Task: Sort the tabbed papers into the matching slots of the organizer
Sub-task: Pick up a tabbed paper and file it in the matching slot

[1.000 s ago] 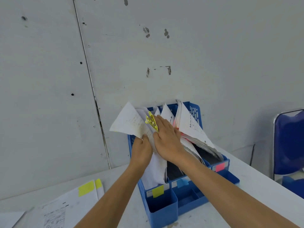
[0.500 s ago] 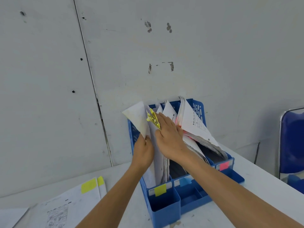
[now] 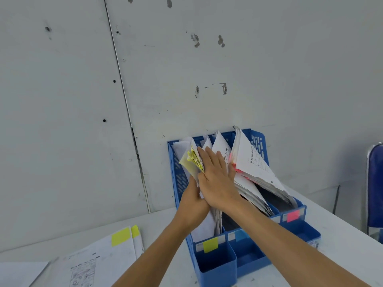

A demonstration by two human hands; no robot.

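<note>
Since a second ago the loose sheet that flared out to the left has been drawn in, and the yellow-tabbed papers [image 3: 191,160] now stand as one sheaf in the leftmost slot of the blue organizer [image 3: 215,264], right of centre in the frame, above the slot's yellow label [image 3: 210,245]. The right hand [image 3: 215,179] lies flat against the sheaf's right face, fingers straight and together, pressing it leftward. The left hand [image 3: 191,204] sits low against the sheaf's left side. Its fingers are hidden behind the sheets and the other hand, so I cannot tell whether it grips or only props.

The step looks like seating this sheaf. To do it well, I would keep the flat hand as a guide and slide the sheets down until their lower edges bottom out. The bent tabs at the top should be kept from catching on the middle-slot papers [image 3: 220,146]. Those lean right, as do the pink-tabbed papers [image 3: 255,162] in the slot with the pink label [image 3: 293,216].

More papers [image 3: 99,259] with yellow tabs lie flat at lower left on the white table [image 3: 342,245], so sorting seems unfinished. Behind stands a scuffed grey wall [image 3: 62,100], and a blue chair [image 3: 376,183] shows at the right edge.
</note>
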